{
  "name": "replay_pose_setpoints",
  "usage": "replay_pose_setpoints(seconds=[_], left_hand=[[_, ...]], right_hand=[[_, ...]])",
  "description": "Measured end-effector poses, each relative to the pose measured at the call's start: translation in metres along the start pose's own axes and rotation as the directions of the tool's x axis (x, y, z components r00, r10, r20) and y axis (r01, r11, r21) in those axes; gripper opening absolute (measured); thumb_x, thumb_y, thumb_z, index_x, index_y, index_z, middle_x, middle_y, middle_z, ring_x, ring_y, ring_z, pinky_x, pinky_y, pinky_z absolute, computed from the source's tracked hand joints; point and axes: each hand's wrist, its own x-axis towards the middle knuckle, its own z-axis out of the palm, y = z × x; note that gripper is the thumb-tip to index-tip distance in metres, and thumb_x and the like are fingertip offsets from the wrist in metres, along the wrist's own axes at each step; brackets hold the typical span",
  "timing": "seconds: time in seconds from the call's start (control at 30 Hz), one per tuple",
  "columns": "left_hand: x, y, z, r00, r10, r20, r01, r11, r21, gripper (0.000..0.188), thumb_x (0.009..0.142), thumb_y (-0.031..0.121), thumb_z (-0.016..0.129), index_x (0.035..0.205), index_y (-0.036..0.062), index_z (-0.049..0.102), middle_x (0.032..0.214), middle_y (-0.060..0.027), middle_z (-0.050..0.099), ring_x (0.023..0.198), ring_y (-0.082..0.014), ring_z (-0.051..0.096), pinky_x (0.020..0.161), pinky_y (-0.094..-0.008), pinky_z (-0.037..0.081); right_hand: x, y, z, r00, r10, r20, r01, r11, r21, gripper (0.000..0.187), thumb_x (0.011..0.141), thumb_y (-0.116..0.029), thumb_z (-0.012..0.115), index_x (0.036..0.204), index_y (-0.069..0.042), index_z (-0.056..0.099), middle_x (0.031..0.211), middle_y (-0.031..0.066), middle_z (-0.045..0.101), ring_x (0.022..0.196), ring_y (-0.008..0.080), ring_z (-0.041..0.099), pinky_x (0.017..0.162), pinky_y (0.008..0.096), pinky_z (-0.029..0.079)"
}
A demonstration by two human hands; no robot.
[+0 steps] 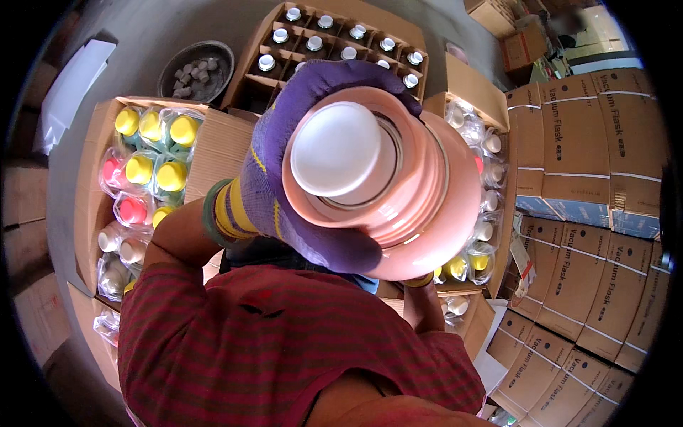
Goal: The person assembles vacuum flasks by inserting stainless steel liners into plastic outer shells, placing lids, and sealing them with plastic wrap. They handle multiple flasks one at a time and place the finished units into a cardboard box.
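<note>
1. Pink vacuum flask [420, 206], white stopper [336, 149] inside its collar, is near centre, toward 1 o'clock.
2. Left hand [274, 164], purple-gloved, grips its collar; right hand [420, 280], mostly hidden at its 5 o'clock: grip unclear.
3. Partitioned carton [377, 14] at 12; stacked cartons [576, 135] at 3.

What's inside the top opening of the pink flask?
A round white stopper sits in the top opening of the pink flask. It covers the interior, so whether anything is inside below it cannot be seen.
</note>
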Motion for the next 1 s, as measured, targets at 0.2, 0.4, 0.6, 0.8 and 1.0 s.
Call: replay_pose_setpoints(seconds=[0.2, 0.4, 0.6, 0.8, 1.0], left_hand=[[-0.052, -0.016, 0.001, 0.949, -0.303, 0.088, 0.314, 0.933, -0.178, 0.11, 0.046, 0.043, 0.096, 0.133, 0.0018, 0.043, 0.128, -0.0132, 0.054, 0.118, -0.0251, 0.055, 0.1, -0.0383, 0.044], [-0.021, -0.023, -0.011, 0.998, -0.032, 0.054, 0.038, 0.993, -0.113, 0.114, 0.041, 0.046, 0.097, 0.132, 0.0027, 0.045, 0.128, -0.0126, 0.054, 0.118, -0.0247, 0.054, 0.101, -0.0383, 0.042], [-0.046, -0.045, -0.006, 0.999, -0.024, -0.038, 0.018, 0.989, -0.149, 0.114, 0.047, 0.041, 0.094, 0.138, 0.002, 0.038, 0.131, -0.0125, 0.053, 0.119, -0.0239, 0.053, 0.102, -0.0383, 0.041], [-0.058, -0.053, -0.002, 0.829, -0.301, -0.471, 0.308, 0.949, -0.065, 0.068, 0.077, 0.032, 0.074, 0.133, 0.003, 0.048, 0.123, -0.0084, 0.06, 0.116, -0.0207, 0.056, 0.1, -0.0327, 0.043], [-0.068, -0.058, 0.014, 0.879, -0.384, -0.282, 0.4, 0.916, 0.0, 0.081, 0.071, 0.019, 0.078, 0.14, 0.0051, 0.037, 0.131, -0.0094, 0.052, 0.121, -0.0221, 0.051, 0.102, -0.0352, 0.04]], right_hand=[[0.004, -0.008, 0.003, 1.0, 0.013, 0.005, -0.013, 1.0, 0.019, 0.105, 0.079, -0.075, 0.046, 0.151, -0.005, 0.018, 0.155, 0.0163, 0.025, 0.142, 0.0328, 0.023, 0.118, 0.046, 0.014], [0.007, -0.014, 0.006, 1.0, 0.024, 0.006, -0.024, 0.999, 0.04, 0.107, 0.078, -0.078, 0.045, 0.151, -0.004, 0.017, 0.155, 0.0166, 0.024, 0.143, 0.0332, 0.023, 0.118, 0.0464, 0.013], [0.012, -0.021, 0.014, 0.998, 0.053, 0.025, -0.056, 0.994, 0.094, 0.11, 0.078, -0.08, 0.045, 0.151, -0.004, 0.016, 0.155, 0.017, 0.023, 0.143, 0.0336, 0.022, 0.118, 0.0467, 0.012], [0.024, -0.033, 0.032, 0.99, 0.108, 0.09, -0.128, 0.956, 0.264, 0.112, 0.077, -0.082, 0.044, 0.152, -0.004, 0.015, 0.156, 0.0173, 0.022, 0.144, 0.0341, 0.021, 0.119, 0.047, 0.011], [0.022, -0.019, 0.065, 0.972, -0.235, 0.019, 0.232, 0.941, -0.245, 0.099, 0.086, -0.071, 0.046, 0.151, -0.003, 0.016, 0.155, 0.0187, 0.022, 0.141, 0.0324, 0.029, 0.117, 0.0474, 0.019]])
